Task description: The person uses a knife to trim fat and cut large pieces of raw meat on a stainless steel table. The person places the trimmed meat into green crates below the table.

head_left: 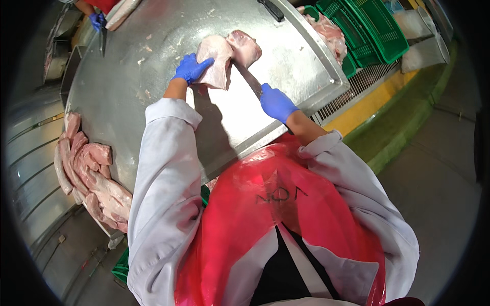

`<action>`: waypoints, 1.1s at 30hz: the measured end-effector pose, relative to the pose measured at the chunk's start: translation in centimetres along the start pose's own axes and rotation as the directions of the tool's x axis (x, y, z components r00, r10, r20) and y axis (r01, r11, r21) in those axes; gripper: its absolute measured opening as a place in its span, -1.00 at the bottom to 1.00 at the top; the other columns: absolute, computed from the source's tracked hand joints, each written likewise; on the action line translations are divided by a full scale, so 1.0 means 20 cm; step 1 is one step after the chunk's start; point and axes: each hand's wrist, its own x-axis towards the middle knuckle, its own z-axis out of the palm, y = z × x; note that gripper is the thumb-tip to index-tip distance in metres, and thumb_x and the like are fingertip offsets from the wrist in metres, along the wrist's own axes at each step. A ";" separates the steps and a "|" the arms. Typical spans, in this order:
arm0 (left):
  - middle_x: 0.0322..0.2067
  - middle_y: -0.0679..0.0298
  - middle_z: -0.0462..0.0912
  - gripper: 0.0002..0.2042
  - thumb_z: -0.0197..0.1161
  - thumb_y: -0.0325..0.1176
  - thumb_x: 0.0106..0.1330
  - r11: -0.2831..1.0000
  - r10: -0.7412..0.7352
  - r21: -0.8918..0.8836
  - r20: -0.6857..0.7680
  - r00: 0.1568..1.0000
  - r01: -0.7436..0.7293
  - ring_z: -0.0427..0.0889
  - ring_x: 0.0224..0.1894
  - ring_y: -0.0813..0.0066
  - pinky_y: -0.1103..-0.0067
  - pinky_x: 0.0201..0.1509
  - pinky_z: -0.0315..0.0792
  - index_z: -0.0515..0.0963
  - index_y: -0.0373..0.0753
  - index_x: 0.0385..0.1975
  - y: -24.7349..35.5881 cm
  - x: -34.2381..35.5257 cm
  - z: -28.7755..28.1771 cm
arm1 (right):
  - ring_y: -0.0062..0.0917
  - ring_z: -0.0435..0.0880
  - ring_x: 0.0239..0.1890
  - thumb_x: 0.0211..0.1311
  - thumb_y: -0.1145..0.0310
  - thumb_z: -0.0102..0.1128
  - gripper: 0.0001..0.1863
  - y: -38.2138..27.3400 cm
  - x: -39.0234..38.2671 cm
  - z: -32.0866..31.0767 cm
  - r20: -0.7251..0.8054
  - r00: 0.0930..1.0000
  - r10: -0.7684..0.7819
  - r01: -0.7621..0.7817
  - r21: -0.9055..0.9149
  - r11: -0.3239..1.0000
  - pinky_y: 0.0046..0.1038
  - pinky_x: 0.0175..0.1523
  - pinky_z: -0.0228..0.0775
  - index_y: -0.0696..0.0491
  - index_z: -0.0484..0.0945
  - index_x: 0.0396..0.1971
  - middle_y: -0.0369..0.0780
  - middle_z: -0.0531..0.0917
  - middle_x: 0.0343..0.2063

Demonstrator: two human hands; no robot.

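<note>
Red apron (286,224) fills the lower centre of the frame. Above it, at upper centre, a pale meat cut (227,57) lies on the steel bench (153,66). Left hand (190,68), blue-gloved, presses flat on the cut's left side with fingers spread. Right hand (276,103) grips a knife (249,79), blade touching the cut. More meat pieces (89,173) are piled at the left edge; green crates (365,28) sit upper right.

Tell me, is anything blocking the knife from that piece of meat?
Nothing visible. The right hand in a blue glove holds a steel knife whose blade already meets the pale pink slab of raw meat, which the left hand steadies.
</note>
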 end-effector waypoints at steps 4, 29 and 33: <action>0.17 -0.19 0.49 -0.13 0.38 0.17 0.18 0.948 -0.092 -0.317 -0.297 0.951 -0.008 0.53 0.21 -0.06 0.30 0.28 0.40 0.31 -0.43 0.29 -0.33 0.08 -0.06 | 0.11 0.67 -0.16 0.39 0.38 -0.12 -0.76 0.08 0.01 -0.14 0.032 0.994 -0.101 0.102 -0.039 0.994 0.03 -0.01 0.51 0.21 0.33 -0.06 0.17 0.64 -0.19; 0.22 0.05 0.37 -0.01 0.57 0.06 -0.29 0.999 -0.028 0.026 -0.039 0.999 0.029 0.38 0.26 -0.05 0.18 0.35 0.28 0.36 -0.10 0.30 0.33 -0.30 -0.01 | 0.12 0.66 -0.28 0.42 0.33 -0.09 -0.71 0.21 0.29 -0.65 0.236 0.931 -0.277 0.282 0.015 0.959 0.06 -0.14 0.47 0.20 0.33 0.00 0.19 0.65 -0.27; 0.19 0.07 0.39 -0.03 0.58 0.05 -0.35 0.996 -0.065 0.046 -0.170 0.983 0.074 0.38 0.24 -0.03 0.15 0.36 0.22 0.40 -0.03 0.25 0.38 -0.36 0.03 | -0.06 0.69 -0.49 0.45 0.23 -0.03 -0.67 0.08 0.62 -0.56 0.072 0.789 -0.611 0.611 -0.205 0.765 -0.11 -0.35 0.53 0.17 0.36 0.01 0.07 0.67 -0.49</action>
